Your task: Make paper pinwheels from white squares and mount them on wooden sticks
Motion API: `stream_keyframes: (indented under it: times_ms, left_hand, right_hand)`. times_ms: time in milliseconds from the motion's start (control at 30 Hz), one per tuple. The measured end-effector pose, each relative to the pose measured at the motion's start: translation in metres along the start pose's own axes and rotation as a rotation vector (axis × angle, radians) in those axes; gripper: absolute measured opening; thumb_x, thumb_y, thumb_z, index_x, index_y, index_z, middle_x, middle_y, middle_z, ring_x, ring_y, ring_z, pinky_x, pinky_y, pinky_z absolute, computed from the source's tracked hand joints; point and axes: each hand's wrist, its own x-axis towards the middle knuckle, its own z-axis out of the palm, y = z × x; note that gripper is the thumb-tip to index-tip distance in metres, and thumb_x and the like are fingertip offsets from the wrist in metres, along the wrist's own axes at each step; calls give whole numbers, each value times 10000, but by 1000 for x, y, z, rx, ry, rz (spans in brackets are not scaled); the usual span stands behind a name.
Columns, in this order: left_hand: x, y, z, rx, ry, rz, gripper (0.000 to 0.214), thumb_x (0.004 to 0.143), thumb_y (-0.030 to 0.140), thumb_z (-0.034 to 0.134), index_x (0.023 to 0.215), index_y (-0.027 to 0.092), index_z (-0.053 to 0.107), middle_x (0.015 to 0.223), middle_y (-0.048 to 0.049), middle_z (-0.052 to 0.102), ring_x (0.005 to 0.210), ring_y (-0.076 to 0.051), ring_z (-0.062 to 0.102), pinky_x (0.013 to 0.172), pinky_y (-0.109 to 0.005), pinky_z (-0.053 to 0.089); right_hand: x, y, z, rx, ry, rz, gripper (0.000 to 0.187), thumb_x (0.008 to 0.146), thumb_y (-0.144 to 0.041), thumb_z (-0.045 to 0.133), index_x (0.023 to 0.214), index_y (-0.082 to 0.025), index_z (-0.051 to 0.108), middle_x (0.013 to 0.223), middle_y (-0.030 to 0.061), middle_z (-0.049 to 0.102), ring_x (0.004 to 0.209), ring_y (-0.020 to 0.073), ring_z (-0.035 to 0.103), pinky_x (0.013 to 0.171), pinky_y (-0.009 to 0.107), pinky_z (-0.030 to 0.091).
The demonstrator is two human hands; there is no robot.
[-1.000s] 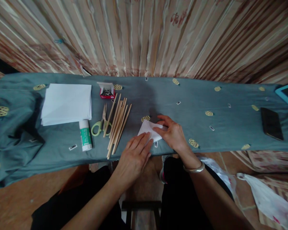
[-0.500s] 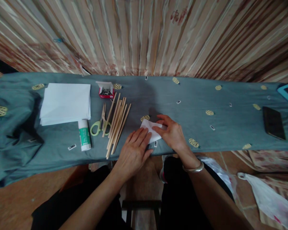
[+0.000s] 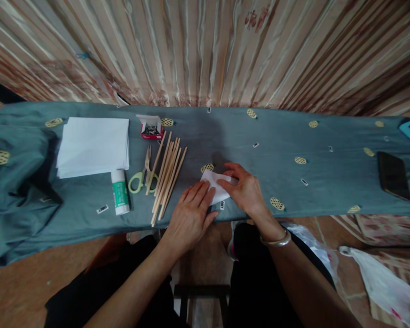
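A small folded white paper (image 3: 216, 186) lies near the front edge of a table covered in grey-blue cloth (image 3: 266, 155). My left hand (image 3: 190, 214) lies flat on the paper's left part, fingers stretched out and pressing down. My right hand (image 3: 246, 190) rests on the paper's right part, its fingers curled over the fold. Just left of my hands lies a bundle of thin wooden sticks (image 3: 166, 175).
Left of the sticks lie green-handled scissors (image 3: 142, 174), a glue stick (image 3: 120, 192), a stack of white paper (image 3: 93, 146) and a small red box of staples (image 3: 151, 127). A dark phone (image 3: 394, 175) lies far right. Striped curtain hangs behind the table.
My left hand has slid a little up and right over the paper, covering more of it. My right hand has stayed where it was.
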Motion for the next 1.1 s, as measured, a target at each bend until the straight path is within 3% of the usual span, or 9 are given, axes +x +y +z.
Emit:
stream_keyframes:
  times_ms: [533,800,1100]
  left_hand:
    - [0,0,1,25,-6,4,496,928,371,509,1321,70,499,1395,-192,514,1315,-316,447,1075,-490,383]
    - [-2,0,5,88,-11,19,534,939,426,469,1347,82,460,1430,-194,479,1345,-308,422,1089,-493,361]
    - [-4,2,8,149,-38,28,629,908,472,514,1379,66,421,1462,-195,441,1368,-318,387,1107,-488,338]
  right_hand:
    - [-2,1,3,-31,27,-47,438,763,-287,672,1180,-173,602,962,59,745,846,214,705,813,365,550]
    - [-8,8,8,-175,71,-251,423,869,-296,571,1253,-118,550,1007,99,718,941,248,650,873,406,519]
    - [-24,6,18,-410,87,-390,508,976,-388,387,1342,-47,472,1339,192,555,1229,293,494,1024,451,413]
